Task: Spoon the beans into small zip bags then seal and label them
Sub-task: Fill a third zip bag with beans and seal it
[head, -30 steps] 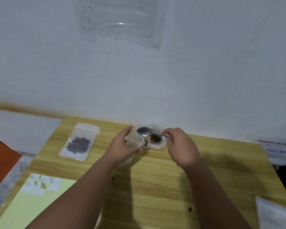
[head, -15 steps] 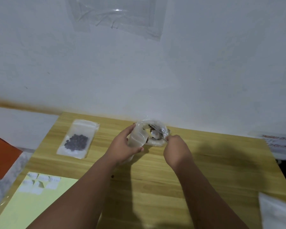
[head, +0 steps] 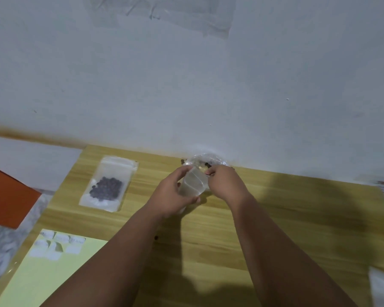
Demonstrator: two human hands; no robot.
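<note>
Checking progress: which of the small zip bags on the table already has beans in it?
The zip bag lying flat at the table's far left, with dark beans inside. The bag in the left hand looks empty.

Wooden table (head: 297, 218) bears filled zip bag (head: 108, 183), yellow label sheet (head: 42, 273).

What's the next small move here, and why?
Probably tip the spoonful into the small zip bag. The left hand holds that bag up beside the clear bean bag, and the right hand is at its mouth; the spoon itself is hidden.
</note>
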